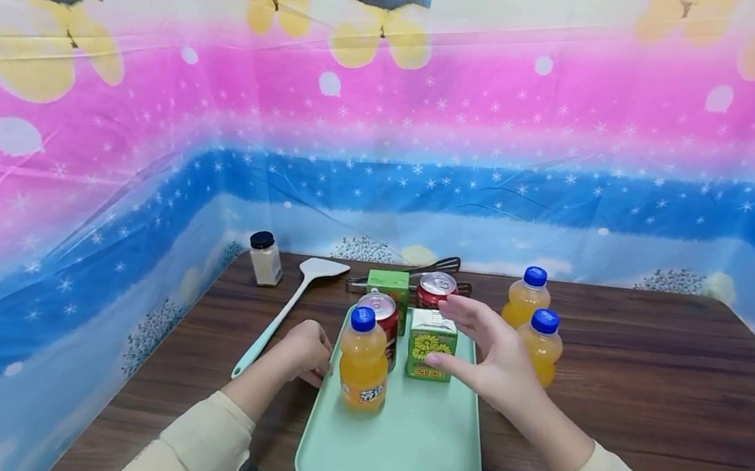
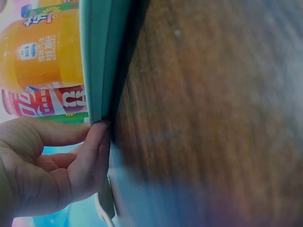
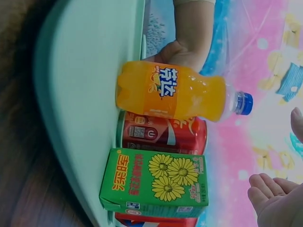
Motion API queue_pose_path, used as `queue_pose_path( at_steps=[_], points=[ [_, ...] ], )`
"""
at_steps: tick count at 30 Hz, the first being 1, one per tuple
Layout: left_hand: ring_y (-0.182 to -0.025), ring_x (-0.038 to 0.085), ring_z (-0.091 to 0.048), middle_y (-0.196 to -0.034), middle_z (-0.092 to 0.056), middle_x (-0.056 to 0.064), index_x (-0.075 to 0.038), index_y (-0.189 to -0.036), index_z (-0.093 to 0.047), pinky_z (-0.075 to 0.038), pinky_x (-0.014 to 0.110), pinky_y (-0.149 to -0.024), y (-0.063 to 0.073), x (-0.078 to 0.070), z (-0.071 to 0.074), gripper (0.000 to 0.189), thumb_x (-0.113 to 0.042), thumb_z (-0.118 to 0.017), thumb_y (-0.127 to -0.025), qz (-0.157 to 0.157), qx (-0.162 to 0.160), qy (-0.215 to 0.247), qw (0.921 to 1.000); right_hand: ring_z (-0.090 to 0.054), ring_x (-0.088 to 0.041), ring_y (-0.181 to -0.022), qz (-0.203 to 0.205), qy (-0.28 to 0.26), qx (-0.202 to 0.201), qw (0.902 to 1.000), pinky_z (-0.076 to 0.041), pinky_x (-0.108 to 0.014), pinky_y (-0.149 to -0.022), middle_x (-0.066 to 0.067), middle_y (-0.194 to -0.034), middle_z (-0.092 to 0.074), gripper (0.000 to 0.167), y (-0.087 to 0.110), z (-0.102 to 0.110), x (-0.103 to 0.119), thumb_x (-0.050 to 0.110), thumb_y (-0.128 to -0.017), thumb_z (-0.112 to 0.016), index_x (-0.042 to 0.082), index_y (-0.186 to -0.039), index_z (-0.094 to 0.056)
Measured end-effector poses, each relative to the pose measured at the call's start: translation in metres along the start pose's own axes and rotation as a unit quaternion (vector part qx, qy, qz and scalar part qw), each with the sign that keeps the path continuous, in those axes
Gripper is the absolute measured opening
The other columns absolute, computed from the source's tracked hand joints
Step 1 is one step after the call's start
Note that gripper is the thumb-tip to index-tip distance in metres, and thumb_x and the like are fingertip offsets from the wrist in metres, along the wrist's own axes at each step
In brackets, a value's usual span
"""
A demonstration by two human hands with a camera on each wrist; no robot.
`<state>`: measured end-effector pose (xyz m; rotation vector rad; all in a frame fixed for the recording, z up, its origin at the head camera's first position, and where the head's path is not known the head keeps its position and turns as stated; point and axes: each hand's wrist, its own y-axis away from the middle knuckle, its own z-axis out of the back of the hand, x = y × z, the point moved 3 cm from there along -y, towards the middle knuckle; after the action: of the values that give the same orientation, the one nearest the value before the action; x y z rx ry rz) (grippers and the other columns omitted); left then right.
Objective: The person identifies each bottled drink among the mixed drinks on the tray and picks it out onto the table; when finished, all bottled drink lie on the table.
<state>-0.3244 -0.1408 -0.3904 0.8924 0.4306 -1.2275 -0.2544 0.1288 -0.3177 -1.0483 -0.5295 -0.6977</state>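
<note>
The left hand (image 1: 307, 349) pinched the left rim of the pale green tray (image 1: 399, 453), its thumb and fingertips meeting at the edge. The tray lay flat on the dark wooden table (image 1: 649, 399), in the middle, between the person's arms. The right hand (image 1: 500, 359) was spread, thumb well apart from the fingers; it hung near the front juice box (image 1: 424, 341) without gripping it, and the right wrist view showed a gap between them.

That green box, printed with yellow flowers, stood upright on the tray. To its left stood 1 orange soda bottle (image 1: 363, 365) with a blue cap, and just behind the bottle was 1 red can (image 1: 382, 308). Farther back were another green box (image 1: 389, 279) and another red can (image 1: 438, 285), this can partly hidden by the front box.

Right of the tray, 2 more soda bottles (image 1: 540, 348) stood on the table. To the left lay a spatula (image 1: 284, 315), with a black-lidded jar (image 1: 266, 262) beyond it. A whisk (image 1: 447, 265) lay behind the tray, near the patterned cloth (image 1: 497, 196).
</note>
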Motion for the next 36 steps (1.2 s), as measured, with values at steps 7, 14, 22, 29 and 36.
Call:
queue_pose_path(
  at_steps=[7, 14, 22, 29, 36],
  points=[
    [-0.066, 0.025, -0.063, -0.082, -0.057, 0.016, 0.005, -0.086, -0.059, -0.059, 0.034, -0.055, 0.0, 0.0, 0.001, 0.016, 0.014, -0.067, -0.075, -0.002, 0.002, -0.002, 1.0, -0.05, -0.019, -0.119, -0.035, -0.01, 0.018, 0.9992, -0.043, -0.037, -0.099, -0.006, -0.129, -0.055, 0.071, -0.011, -0.012, -0.004, 0.024, -0.073, -0.081, 0.012, -0.134, -0.047],
    [-0.066, 0.025, -0.063, -0.083, -0.057, 0.017, 0.005, -0.087, -0.059, -0.059, 0.034, -0.055, 0.0, 0.002, 0.001, 0.017, 0.014, -0.067, -0.076, -0.001, 0.005, 0.003, 1.0, -0.05, -0.022, -0.12, -0.048, -0.02, 0.031, 0.9981, -0.042, -0.041, -0.1, -0.009, -0.129, -0.055, 0.072, -0.022, -0.027, -0.013, 0.024, -0.074, -0.081, 0.009, -0.135, -0.046],
    [-0.065, 0.025, -0.063, -0.083, -0.056, 0.017, 0.005, -0.087, -0.058, -0.059, 0.034, -0.055, -0.003, 0.002, 0.001, 0.017, 0.014, -0.066, -0.076, 0.002, 0.006, 0.003, 1.0, -0.051, -0.02, -0.119, -0.082, 0.002, 0.041, 0.9958, -0.045, -0.04, -0.098, -0.003, -0.128, -0.056, 0.074, -0.034, -0.045, -0.016, 0.033, -0.072, -0.081, 0.012, -0.134, -0.047],
    [-0.066, 0.025, -0.063, -0.083, -0.057, 0.016, 0.004, -0.086, -0.058, -0.059, 0.035, -0.055, 0.0, 0.0, 0.001, 0.017, 0.014, -0.067, -0.075, 0.003, 0.002, 0.001, 1.0, -0.052, -0.022, -0.118, -0.087, -0.026, 0.06, 0.994, -0.044, -0.043, -0.099, -0.005, -0.128, -0.056, 0.074, -0.041, -0.059, -0.02, 0.032, -0.071, -0.082, 0.009, -0.132, -0.047],
    [-0.066, 0.025, -0.062, -0.083, -0.056, 0.016, 0.005, -0.087, -0.058, -0.059, 0.035, -0.055, 0.002, -0.001, 0.0, 0.016, 0.014, -0.066, -0.076, -0.005, 0.005, 0.004, 1.0, -0.053, -0.023, -0.116, -0.105, -0.042, 0.076, 0.9906, -0.044, -0.047, -0.098, -0.004, -0.127, -0.056, 0.075, -0.042, -0.07, -0.02, 0.032, -0.071, -0.083, 0.008, -0.132, -0.048]
  ],
)
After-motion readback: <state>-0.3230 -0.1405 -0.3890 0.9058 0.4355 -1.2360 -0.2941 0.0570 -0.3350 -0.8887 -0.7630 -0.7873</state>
